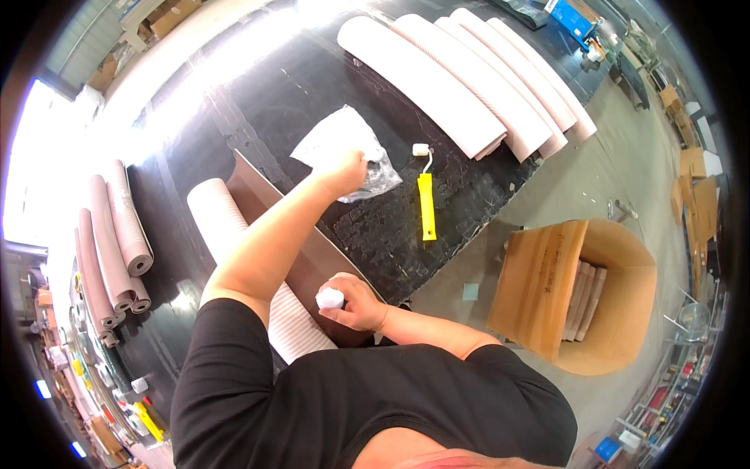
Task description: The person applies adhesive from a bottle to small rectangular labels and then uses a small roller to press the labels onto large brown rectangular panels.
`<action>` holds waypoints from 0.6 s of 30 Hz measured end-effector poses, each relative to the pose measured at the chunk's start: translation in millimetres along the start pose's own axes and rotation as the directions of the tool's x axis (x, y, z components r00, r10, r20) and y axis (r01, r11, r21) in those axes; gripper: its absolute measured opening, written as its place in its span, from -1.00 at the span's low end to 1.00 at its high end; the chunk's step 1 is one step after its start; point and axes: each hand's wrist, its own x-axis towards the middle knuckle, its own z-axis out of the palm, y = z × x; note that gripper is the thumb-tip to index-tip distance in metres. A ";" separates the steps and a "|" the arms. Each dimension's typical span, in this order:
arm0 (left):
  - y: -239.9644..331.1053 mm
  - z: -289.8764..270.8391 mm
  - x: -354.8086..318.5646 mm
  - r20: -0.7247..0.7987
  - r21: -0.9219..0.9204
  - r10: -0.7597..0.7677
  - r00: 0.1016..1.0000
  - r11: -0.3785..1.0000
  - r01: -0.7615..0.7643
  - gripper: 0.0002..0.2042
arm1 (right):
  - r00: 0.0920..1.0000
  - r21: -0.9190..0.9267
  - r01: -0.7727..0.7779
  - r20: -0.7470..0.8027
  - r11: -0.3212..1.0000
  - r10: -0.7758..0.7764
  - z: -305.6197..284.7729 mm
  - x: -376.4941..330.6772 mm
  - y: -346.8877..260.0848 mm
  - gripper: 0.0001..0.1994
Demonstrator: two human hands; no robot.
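My left hand reaches forward over the dark worktable, fingers closed on the edge of a crinkled clear plastic bag. Close to my body, my right hand is wrapped round a small white rounded thing; its exact kind I cannot make out. Under my arms lies a partly unrolled mat, its brown sheet exposed and its pale ribbed roll along the left. My left forearm covers part of this roll. A small paint roller with a yellow handle lies right of the bag.
Several pale rolls lie at the table's far right, and several pinkish-brown rolls at the left. Beyond the right table edge, an open cardboard box holds several rolled pieces. A blue box sits at the far right corner.
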 end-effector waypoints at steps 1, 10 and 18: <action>-5.0 6.3 4.4 0.003 0.000 0.000 1.000 1.000 0.000 -0.78 | 1.000 0.001 -0.002 -0.001 1.000 0.002 -0.4 -0.4 -0.7 -0.70; -5.4 28.1 21.3 -0.079 0.500 0.482 0.872 0.776 -0.384 -0.85 | 1.000 -0.018 -0.023 0.018 1.000 0.023 1.6 -1.7 -1.7 -0.63; -10.8 38.6 23.4 -0.185 0.436 0.432 0.883 0.841 -0.320 -0.87 | 0.999 -0.064 -0.024 0.025 0.998 0.026 1.2 -2.3 -2.9 -0.61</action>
